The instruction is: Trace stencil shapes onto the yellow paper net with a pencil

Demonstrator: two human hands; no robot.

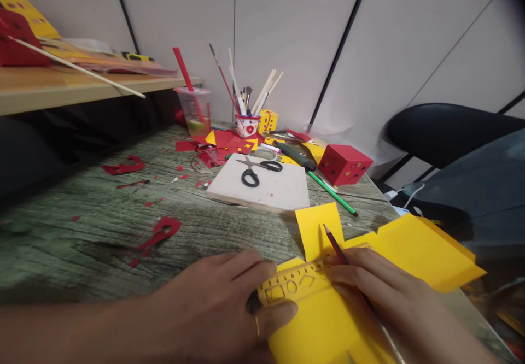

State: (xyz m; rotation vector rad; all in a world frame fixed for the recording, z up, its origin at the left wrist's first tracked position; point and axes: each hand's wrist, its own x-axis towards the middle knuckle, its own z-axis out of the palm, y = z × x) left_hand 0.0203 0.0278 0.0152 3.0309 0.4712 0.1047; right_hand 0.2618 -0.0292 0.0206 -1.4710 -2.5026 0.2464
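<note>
Under both hands lies yellow card (320, 326), cut with flaps and creased at the right. A clear ruler (301, 277) with numbers and shape cut-outs rests across it. My left hand (229, 298) grips the ruler's left end between thumb and fingers, together with the card's edge. In my right hand (385, 285) is a dark red-and-black pencil (335, 245); its sharpened end points away from me, over a square yellow flap. The fingertips of that hand meet the ruler's right part. Its lower fingers are partly hidden.
Scissors (256, 170) lie on a white board (279, 192) ahead. Beyond are red scraps (229, 142), a decorated cup (248, 126) of brushes and sticks, and a drink cup (194, 112). A green pen (334, 193) and red paper cube (345, 164) sit right; a wooden shelf (82, 85) overhangs left.
</note>
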